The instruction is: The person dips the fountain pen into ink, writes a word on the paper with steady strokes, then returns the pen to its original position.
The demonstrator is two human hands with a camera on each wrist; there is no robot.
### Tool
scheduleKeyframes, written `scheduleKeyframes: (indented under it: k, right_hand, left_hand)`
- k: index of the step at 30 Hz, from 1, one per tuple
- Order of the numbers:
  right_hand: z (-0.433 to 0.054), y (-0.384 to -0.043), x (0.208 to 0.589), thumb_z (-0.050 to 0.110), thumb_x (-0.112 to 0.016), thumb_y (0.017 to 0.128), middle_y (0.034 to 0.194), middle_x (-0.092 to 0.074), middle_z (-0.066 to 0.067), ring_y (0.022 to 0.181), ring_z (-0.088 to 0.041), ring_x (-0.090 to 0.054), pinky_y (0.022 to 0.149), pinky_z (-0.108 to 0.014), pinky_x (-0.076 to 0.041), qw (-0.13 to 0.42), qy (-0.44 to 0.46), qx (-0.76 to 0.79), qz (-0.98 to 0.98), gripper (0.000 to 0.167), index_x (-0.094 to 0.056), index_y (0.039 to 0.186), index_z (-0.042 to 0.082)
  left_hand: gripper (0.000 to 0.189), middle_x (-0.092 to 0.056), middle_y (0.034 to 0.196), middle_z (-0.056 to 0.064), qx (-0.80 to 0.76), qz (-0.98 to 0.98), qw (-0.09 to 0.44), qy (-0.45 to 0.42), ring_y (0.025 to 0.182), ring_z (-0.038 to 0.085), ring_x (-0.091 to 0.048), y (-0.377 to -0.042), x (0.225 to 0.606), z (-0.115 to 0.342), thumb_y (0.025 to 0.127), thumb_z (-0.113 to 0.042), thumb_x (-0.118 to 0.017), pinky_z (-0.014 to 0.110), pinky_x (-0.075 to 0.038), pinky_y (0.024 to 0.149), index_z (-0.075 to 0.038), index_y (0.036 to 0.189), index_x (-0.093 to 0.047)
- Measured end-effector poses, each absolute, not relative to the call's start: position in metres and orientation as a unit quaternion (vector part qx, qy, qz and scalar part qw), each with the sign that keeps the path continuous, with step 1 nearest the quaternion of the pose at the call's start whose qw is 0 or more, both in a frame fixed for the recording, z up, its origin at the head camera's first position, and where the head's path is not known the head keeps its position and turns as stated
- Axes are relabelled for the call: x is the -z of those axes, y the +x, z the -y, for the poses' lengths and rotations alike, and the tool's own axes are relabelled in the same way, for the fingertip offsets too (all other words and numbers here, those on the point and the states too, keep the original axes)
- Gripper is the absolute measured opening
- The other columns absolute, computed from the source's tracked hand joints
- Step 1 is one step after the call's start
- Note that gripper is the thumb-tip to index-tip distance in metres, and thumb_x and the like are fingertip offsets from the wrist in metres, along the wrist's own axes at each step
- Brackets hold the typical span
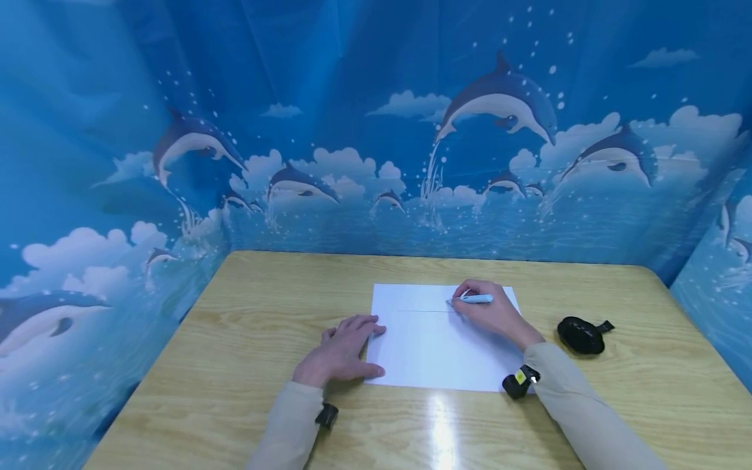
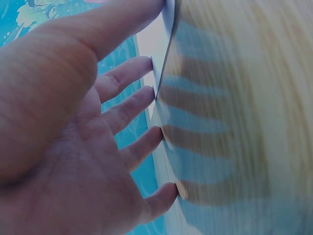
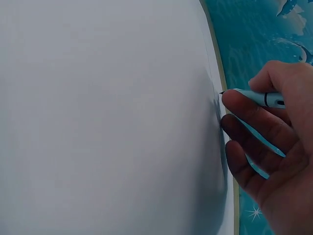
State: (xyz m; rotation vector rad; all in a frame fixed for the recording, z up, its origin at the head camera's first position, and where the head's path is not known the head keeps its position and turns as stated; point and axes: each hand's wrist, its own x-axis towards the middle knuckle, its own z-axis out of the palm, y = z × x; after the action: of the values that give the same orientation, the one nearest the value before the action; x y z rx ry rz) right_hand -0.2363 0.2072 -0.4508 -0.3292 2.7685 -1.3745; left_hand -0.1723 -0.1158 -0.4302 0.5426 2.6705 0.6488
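Observation:
A white sheet of paper (image 1: 435, 352) lies on the wooden table, with a thin horizontal line drawn across its upper part. My right hand (image 1: 490, 310) pinches a light blue pen (image 1: 477, 299) between thumb and fingers near the sheet's upper right. In the right wrist view the dark tip of the pen (image 3: 259, 97) is at or just above the paper (image 3: 107, 112); contact is hard to tell. My left hand (image 1: 343, 349) rests at the paper's left edge, its fingers spread. The left wrist view shows those fingertips (image 2: 146, 93) touching down along the edge and the tabletop.
A shiny black case (image 1: 580, 335) with a short strap sits on the table (image 1: 264, 300) right of the paper. A blue curtain (image 1: 352, 130) printed with dolphins hangs behind and along the sides. A small black camera is strapped at each wrist.

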Motion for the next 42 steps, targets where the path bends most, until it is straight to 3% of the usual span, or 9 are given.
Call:
scheduleKeyframes:
  k: [13,24,31,38,42]
  right_hand:
    - [-0.2065,-0.2409,0.4522,0.026,-0.072,0.095,0.107,-0.075,-0.006,0.095,-0.020,-0.064,0.083,-0.033,-0.049,0.018,-0.097,0.436,-0.895,0.012,-0.075,0.101,0.016]
    - [-0.2079,-0.2407,0.4517,0.026,-0.072,0.094,0.112,-0.075,-0.004,0.104,-0.021,-0.066,0.087,-0.033,-0.049,0.023,-0.096,0.435,-0.895,0.011,-0.076,0.099,0.017]
    - [-0.2087,-0.2396,0.4503,0.024,-0.073,0.092,0.102,-0.075,-0.005,0.089,-0.020,-0.064,0.079,-0.032,-0.050,0.035,-0.092,0.445,-0.890,0.011,-0.076,0.097,0.015]
    - [-0.2098,-0.2383,0.4511,0.026,-0.072,0.093,0.107,-0.075,0.000,0.110,-0.023,-0.066,0.095,-0.041,-0.051,0.049,-0.088,0.449,-0.888,0.012,-0.076,0.098,0.017]
    - [-0.2103,-0.2385,0.4515,0.027,-0.072,0.094,0.103,-0.075,0.001,0.107,-0.023,-0.067,0.093,-0.040,-0.052,0.054,-0.092,0.453,-0.885,0.013,-0.076,0.098,0.016]
  left_hand:
    - [0.071,-0.033,0.167,0.004,-0.221,-0.942,0.170,0.187,0.156,0.037,-0.025,-0.1752,0.4304,0.1156,0.087,-0.041,-0.080,0.072,-0.020,0.120,-0.021,0.150,-0.051]
    - [0.072,-0.033,0.167,0.005,-0.223,-0.942,0.168,0.186,0.155,0.037,-0.026,-0.1753,0.4294,0.1150,0.087,-0.040,-0.080,0.071,-0.020,0.120,-0.021,0.150,-0.051]
    - [0.072,-0.033,0.167,0.004,-0.222,-0.942,0.170,0.187,0.156,0.037,-0.025,-0.1753,0.4296,0.1146,0.087,-0.041,-0.080,0.071,-0.020,0.120,-0.021,0.150,-0.051]
    - [0.072,-0.033,0.167,0.003,-0.216,-0.943,0.168,0.189,0.156,0.036,-0.025,-0.1752,0.4316,0.1144,0.087,-0.042,-0.080,0.071,-0.021,0.120,-0.022,0.150,-0.051]
    - [0.073,-0.033,0.167,0.002,-0.218,-0.943,0.168,0.188,0.156,0.036,-0.025,-0.1755,0.4328,0.1144,0.087,-0.042,-0.079,0.071,-0.020,0.121,-0.023,0.150,-0.050]
